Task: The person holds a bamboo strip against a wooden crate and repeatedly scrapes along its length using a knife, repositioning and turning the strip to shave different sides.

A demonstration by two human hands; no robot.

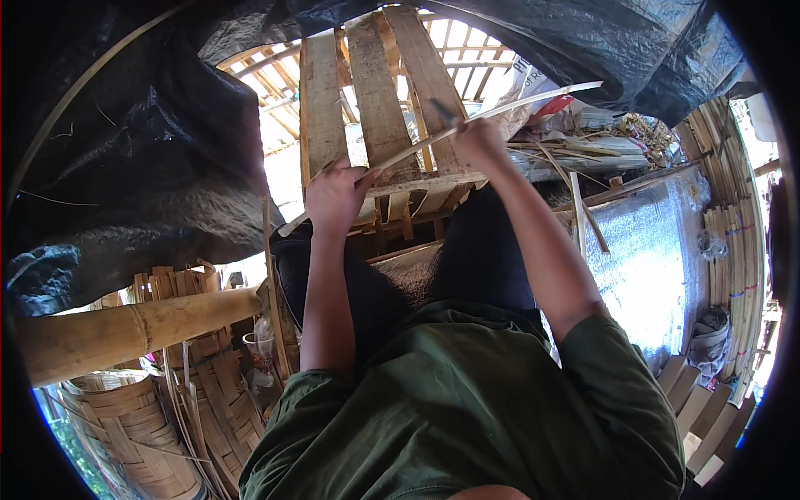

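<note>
Nearest the camera, the person's dark green short-sleeved shirt is filling the lower frame, with dark trousers over the knees beyond it. Both bare forearms are reaching up and away from the body.

The left hand is clenching around the lower part of a long, thin, pale bamboo strip, fingers wrapped over it and thumb pressing on top. The right hand is gripping the same strip further along, together with what looks like a dark-bladed knife; how the blade is meeting the strip cannot be told. The strip is running slantwise from just below the left hand, up through both fists, to a free tip at the upper right.

Judging by its slimness and slight bow, the strip is probably light, springy and easily split, with edges that could cut; holding it close to the working point, as both hands are doing, seems the steadier grip.

To the left, a thick round yellow bamboo pole is lying across, with a woven bamboo basket below it. Beyond the hands, a frame of weathered wooden slats is standing, black plastic sheeting is hanging overhead, and bundled bamboo splints are leaning at the right.
</note>
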